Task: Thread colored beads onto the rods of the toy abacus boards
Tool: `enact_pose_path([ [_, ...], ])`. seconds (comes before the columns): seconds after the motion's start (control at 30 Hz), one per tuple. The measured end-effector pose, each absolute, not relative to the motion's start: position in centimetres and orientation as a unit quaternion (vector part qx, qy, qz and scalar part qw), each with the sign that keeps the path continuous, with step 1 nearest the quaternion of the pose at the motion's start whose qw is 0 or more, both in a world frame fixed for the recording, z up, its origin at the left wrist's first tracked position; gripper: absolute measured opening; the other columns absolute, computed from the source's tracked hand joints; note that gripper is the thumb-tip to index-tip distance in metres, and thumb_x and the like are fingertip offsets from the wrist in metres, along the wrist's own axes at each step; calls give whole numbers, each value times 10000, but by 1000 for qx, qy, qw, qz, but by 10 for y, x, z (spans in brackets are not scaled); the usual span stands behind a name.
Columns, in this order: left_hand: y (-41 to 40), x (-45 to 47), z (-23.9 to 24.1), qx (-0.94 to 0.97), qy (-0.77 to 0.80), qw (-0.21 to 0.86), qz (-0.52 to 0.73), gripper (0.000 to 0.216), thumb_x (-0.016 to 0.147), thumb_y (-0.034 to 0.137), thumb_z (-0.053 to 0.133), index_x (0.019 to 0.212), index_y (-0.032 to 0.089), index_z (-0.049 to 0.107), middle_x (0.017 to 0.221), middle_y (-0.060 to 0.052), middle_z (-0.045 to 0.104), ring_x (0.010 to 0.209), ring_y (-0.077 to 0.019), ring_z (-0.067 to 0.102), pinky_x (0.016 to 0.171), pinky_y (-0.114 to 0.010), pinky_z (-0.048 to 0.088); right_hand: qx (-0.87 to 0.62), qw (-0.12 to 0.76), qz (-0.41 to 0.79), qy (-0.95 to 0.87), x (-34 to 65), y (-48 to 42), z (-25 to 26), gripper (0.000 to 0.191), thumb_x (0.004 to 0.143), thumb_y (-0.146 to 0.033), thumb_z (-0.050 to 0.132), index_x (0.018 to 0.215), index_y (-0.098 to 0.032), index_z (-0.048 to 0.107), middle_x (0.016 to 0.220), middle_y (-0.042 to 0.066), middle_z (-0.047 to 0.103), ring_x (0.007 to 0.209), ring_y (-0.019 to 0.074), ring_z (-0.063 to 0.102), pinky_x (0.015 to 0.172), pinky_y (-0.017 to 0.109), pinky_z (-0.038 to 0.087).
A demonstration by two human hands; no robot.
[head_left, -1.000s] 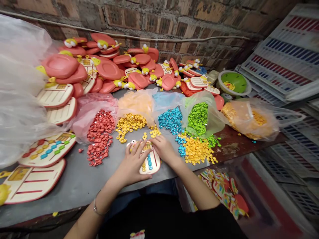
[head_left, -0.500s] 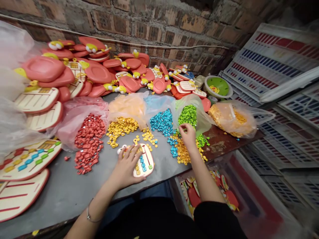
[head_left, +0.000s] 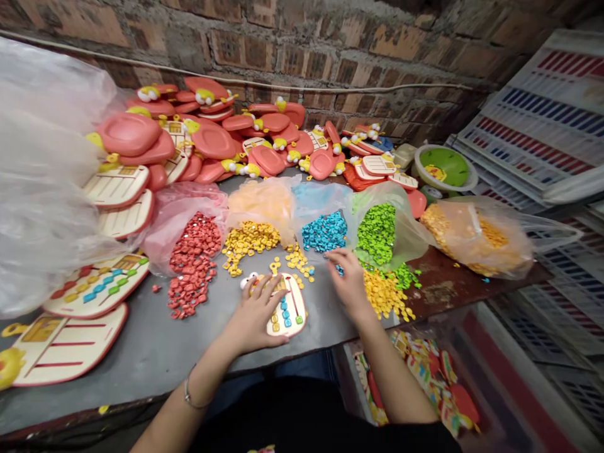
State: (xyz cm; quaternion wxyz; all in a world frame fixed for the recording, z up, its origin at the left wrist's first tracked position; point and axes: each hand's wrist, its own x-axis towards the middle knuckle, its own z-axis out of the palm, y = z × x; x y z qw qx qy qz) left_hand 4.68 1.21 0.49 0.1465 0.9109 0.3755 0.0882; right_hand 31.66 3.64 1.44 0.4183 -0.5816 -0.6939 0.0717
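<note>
A small cream toy abacus board point(head_left: 289, 308) with a red rim lies on the grey table point(head_left: 141, 346) in front of me. My left hand point(head_left: 255, 314) lies flat on its left side with fingers spread. My right hand point(head_left: 346, 280) hovers palm down over loose blue beads point(head_left: 325, 231) and yellow beads point(head_left: 384, 294), fingers curled; whether it holds a bead is hidden. Behind it are green beads point(head_left: 377, 229) in a clear bag. Red beads point(head_left: 193, 261) and more yellow beads point(head_left: 248, 239) lie to the left.
A heap of red toy boards point(head_left: 212, 138) fills the back by the brick wall. Finished boards point(head_left: 94, 286) lie at left beside a big plastic bag point(head_left: 38, 176). A bag of orange beads point(head_left: 472, 233), a green bowl point(head_left: 443, 165) and stacked white crates point(head_left: 542, 126) stand at right.
My right hand went out to the green beads, then came back left and down toward the blue beads. My left hand stayed on the board.
</note>
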Motion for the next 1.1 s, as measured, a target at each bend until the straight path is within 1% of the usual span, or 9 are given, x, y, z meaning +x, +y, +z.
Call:
enact_pose_path([
  [0.13,12,46,3,913,374,136,88,915,642,640,709,1399,199,446,1572,-146,244,1424,-380,213,1151,-569,47,-500,348,168,-775,253,31,7,251,910,-105,491,1022,-219,685,988,76,644,930,203,616,815,339,527],
  [0.3,12,45,1,917,367,131,88,931,661,661,682,1422,197,417,1577,-143,233,1428,-370,208,1153,-551,27,-525,242,130,-805,236,34,5,128,872,-103,589,899,-161,700,842,81,672,872,225,603,780,350,500],
  [0.4,12,44,-1,918,362,128,95,942,662,647,687,1436,198,394,1573,-142,243,1427,-368,213,1152,-548,35,-467,208,152,-846,252,24,15,71,857,-171,646,883,-184,710,830,64,692,856,213,614,787,339,490],
  [0.5,13,43,-2,918,359,132,101,924,654,654,687,1418,210,416,1569,-137,257,1419,-376,230,1149,-551,58,-486,274,189,-808,294,19,24,118,889,-253,613,941,-215,712,888,47,717,856,188,642,797,319,494],
  [0.6,13,43,-1,917,361,137,97,894,653,655,687,1395,220,442,1567,-131,266,1416,-382,234,1148,-550,57,-641,370,107,-664,363,35,23,186,898,-282,554,916,-182,709,904,81,718,844,222,654,776,357,509],
  [0.73,13,44,2,917,365,141,81,891,644,642,699,1386,216,450,1573,-131,250,1421,-384,222,1147,-550,54,-741,297,0,-602,437,73,6,262,808,-194,577,1031,-136,702,1062,158,681,1010,297,610,890,449,475],
  [0.87,13,44,1,916,366,139,84,895,645,662,690,1387,223,448,1571,-125,256,1418,-387,227,1147,-553,60,-743,226,-23,-630,451,93,-13,170,764,-141,583,865,-142,720,968,149,681,949,288,608,893,441,462],
  [1.0,13,44,-1,917,363,139,85,915,641,690,681,1394,228,439,1573,-126,252,1422,-383,219,1143,-559,66,-729,251,-28,-636,441,90,-17,143,800,-161,549,780,-161,690,829,116,688,835,264,620,815,411,490],
  [1.1,14,44,-1,916,366,145,79,927,638,722,663,1387,219,447,1575,-129,245,1423,-379,217,1144,-558,67,-706,351,-42,-614,422,76,-6,168,852,-255,547,863,-167,688,896,117,696,859,262,627,792,414,513],
])
